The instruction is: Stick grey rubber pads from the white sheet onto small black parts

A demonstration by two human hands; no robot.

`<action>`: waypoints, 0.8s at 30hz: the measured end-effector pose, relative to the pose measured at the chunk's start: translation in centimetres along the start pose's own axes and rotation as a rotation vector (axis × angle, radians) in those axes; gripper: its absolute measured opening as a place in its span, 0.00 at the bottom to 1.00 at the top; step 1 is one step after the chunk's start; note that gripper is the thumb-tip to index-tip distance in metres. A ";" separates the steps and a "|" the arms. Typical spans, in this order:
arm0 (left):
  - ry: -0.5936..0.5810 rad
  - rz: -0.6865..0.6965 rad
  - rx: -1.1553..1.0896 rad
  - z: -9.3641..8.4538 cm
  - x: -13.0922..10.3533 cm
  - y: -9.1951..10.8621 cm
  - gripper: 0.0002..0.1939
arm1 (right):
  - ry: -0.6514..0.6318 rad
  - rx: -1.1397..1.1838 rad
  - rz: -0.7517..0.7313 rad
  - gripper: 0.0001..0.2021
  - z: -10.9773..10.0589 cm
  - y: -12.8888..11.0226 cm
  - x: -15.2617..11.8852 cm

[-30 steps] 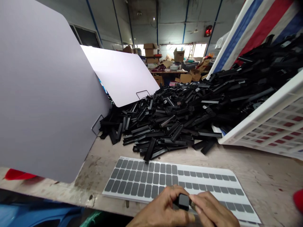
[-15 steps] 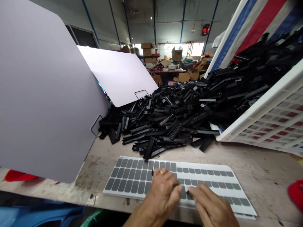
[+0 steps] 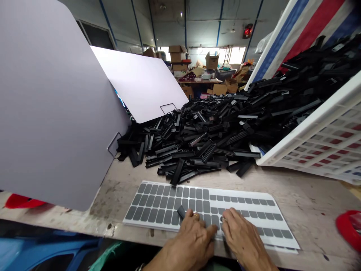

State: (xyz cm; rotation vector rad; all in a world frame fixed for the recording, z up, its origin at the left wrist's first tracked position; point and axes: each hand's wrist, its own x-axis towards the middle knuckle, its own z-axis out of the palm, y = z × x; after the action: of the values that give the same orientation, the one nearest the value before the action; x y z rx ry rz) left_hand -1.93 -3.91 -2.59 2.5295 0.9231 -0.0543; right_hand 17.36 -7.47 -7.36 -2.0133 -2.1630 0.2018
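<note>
A white sheet (image 3: pixel 239 207) with rows of grey rounded stickers lies near the table's front edge. Over its middle, my left hand (image 3: pixel 196 233) has its fingers wrapped round a black plastic piece (image 3: pixel 181 212), whose end sticks out at the upper left of the fingers. Just to the right, my right hand (image 3: pixel 239 233) is closed, its fingertips pinched at a small dark thing on the sheet that is mostly hidden. A large heap of black plastic pieces (image 3: pixel 208 150) spreads behind the sheet.
A white basket (image 3: pixel 304 139) lies tipped at the right with black pieces spilling out. Large pale panels (image 3: pixel 56 105) stand at the left. Red objects sit at the right edge (image 3: pixel 348 229) and lower left (image 3: pixel 24 201). Cardboard boxes (image 3: pixel 212 61) are in the background.
My left hand has moved down slightly, and more of the black piece shows. My right hand has turned more upright and shifted a little left and up. The view has shifted slightly.
</note>
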 end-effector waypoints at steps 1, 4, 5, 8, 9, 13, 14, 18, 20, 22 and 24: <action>0.018 0.008 0.022 0.7 0.1 -0.3 0.19 | 0.000 -0.002 -0.003 0.13 0.0 -0.1 0.1; 0.090 0.038 0.060 2.2 0.3 -1.0 0.20 | 0.011 -0.002 0.008 0.13 -0.1 -0.4 0.3; 0.103 0.046 0.066 2.4 0.3 -1.1 0.20 | 0.018 0.000 0.013 0.12 -0.2 -0.4 0.4; 0.094 0.053 0.063 2.2 0.2 -1.1 0.19 | 0.040 0.015 0.020 0.12 -0.1 -0.6 0.7; 0.084 0.049 0.057 2.1 0.1 -1.0 0.18 | 0.047 0.023 0.022 0.11 0.0 -0.6 0.7; 0.146 0.063 0.038 2.1 0.1 -0.9 0.13 | 0.064 0.082 0.030 0.09 0.2 -0.2 1.0; 0.162 0.065 0.035 2.1 0.2 -0.9 0.12 | 0.063 0.106 0.028 0.08 0.2 0.0 1.1; 0.176 0.053 -0.017 1.8 -0.1 -1.2 0.09 | 0.015 0.293 0.005 0.13 -0.5 1.1 1.5; 0.174 0.040 -0.090 1.1 -1.2 -1.6 0.07 | -0.038 0.451 0.047 0.17 -1.1 1.7 1.5; 0.169 -0.017 -0.164 0.2 -3.2 -2.3 0.05 | -0.089 0.560 0.112 0.19 -1.5 2.3 1.5; 0.154 -0.122 -0.206 -0.9 -5.8 -3.2 0.08 | -0.114 0.590 0.158 0.20 -1.6 3.0 1.2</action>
State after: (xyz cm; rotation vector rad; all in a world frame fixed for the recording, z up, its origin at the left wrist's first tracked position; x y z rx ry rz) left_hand -8.56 -4.86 -1.94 2.3101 1.0840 0.1915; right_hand 20.51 -6.06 -6.44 -1.8410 -1.7145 0.8796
